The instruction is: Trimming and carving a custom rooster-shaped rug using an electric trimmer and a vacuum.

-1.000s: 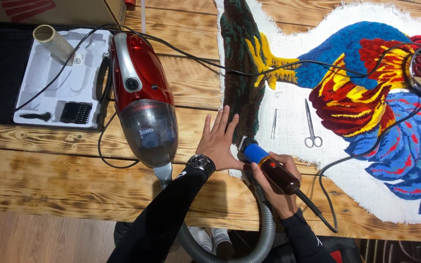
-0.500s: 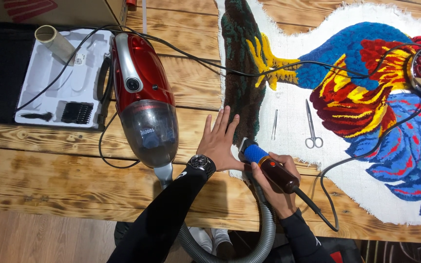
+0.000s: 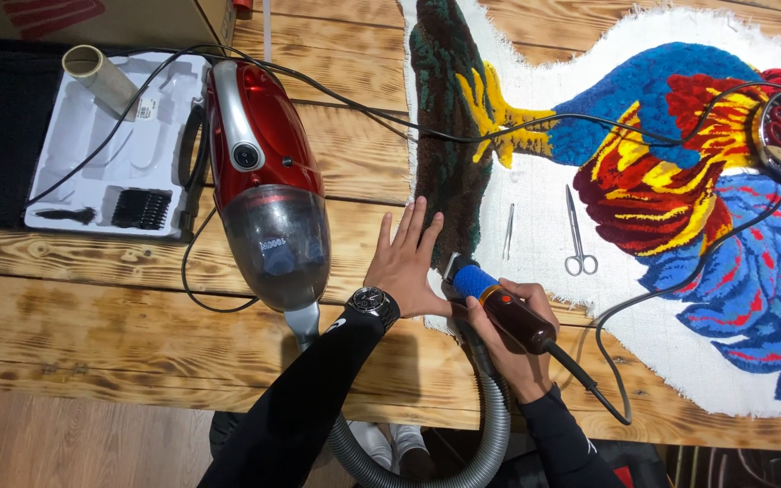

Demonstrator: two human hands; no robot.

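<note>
Tufted rug (image 3: 644,181), bright rooster pattern, lies on the wooden table (image 3: 92,316). Left hand (image 3: 406,262) flat, fingers (image 3: 413,221) spread, nothing held, pressing down the rug's dark brown-green edge. Right hand (image 3: 512,339) wrapped tight around a corded trimmer (image 3: 499,307), blue head just past the fingertips on that edge. Grey hose (image 3: 490,434) runs under the wrist to a red vacuum (image 3: 264,181). Scissors (image 3: 577,230) and tweezers (image 3: 508,230) lie beyond the fingers. Step looks like edge trimming; next pass needs a steady, flat glide.
</note>
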